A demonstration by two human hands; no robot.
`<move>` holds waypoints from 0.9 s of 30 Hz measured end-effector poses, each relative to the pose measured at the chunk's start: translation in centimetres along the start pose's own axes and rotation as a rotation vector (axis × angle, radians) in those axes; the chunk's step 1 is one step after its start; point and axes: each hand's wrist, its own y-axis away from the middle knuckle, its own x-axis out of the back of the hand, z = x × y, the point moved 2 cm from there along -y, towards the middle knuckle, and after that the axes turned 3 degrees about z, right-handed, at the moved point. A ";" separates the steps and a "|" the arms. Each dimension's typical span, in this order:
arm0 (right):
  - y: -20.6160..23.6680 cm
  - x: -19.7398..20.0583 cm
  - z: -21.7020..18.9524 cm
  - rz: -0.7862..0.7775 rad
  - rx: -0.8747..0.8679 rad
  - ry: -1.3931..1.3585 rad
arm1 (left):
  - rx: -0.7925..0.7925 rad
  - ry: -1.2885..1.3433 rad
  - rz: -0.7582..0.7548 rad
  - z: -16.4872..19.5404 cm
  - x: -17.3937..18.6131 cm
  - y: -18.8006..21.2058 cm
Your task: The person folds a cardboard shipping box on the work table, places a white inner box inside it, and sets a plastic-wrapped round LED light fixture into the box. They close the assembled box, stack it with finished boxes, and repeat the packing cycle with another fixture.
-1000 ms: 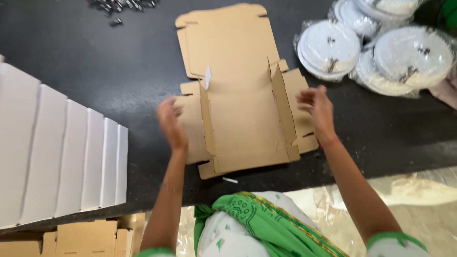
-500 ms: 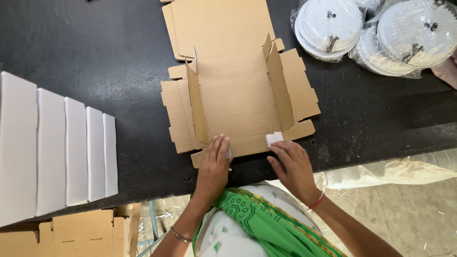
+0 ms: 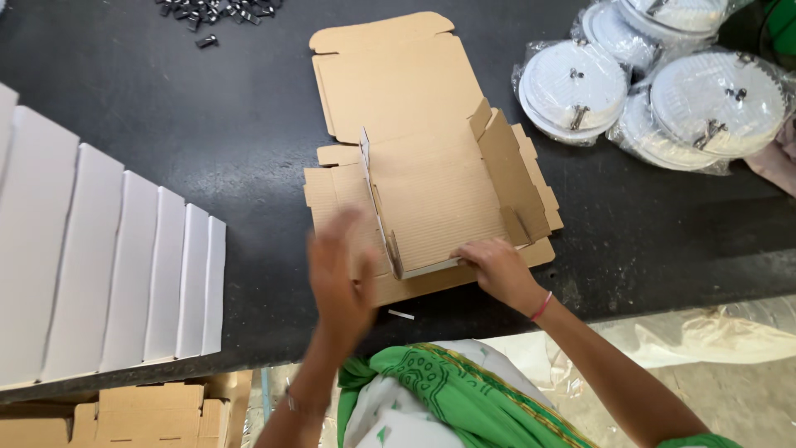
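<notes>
Folding is clearly underway here: compared with half a second ago, when both hands sat side by side at the near edge of the cardboard box blank (image 3: 431, 174), the front flap has now come up off the black table (image 3: 166, 124). The right hand (image 3: 496, 267) is pinching that raised front flap near its right end, fingers curled over the edge. The left hand (image 3: 340, 278) has pulled back off the flap and is mid-air over the left side panel; it's motion-blurred, so hard to say for sure, but it looks spread and holding nothing.

So the box is roughly half-formed. Both side walls stand up, the front wall is lifting, and the lid part lies flat at the far end.

Around it: a row of white folded boxes (image 3: 108, 274) on the left, bagged white round discs (image 3: 663, 91) at the top right, and small dark clips (image 3: 215, 10) at the top edge.
</notes>
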 end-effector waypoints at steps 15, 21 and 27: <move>4.7 2.5 -2.5 -0.344 -0.195 -0.165 | 0.876 0.720 0.011 -17.2 -13.9 -2.0; 3.2 4.6 2.1 0.003 -0.346 -0.498 | 0.792 0.438 -0.024 -12.8 -10.6 -0.8; 0.4 4.1 14.0 0.520 -0.814 -0.939 | 0.949 0.796 -0.023 -12.2 -10.8 -1.7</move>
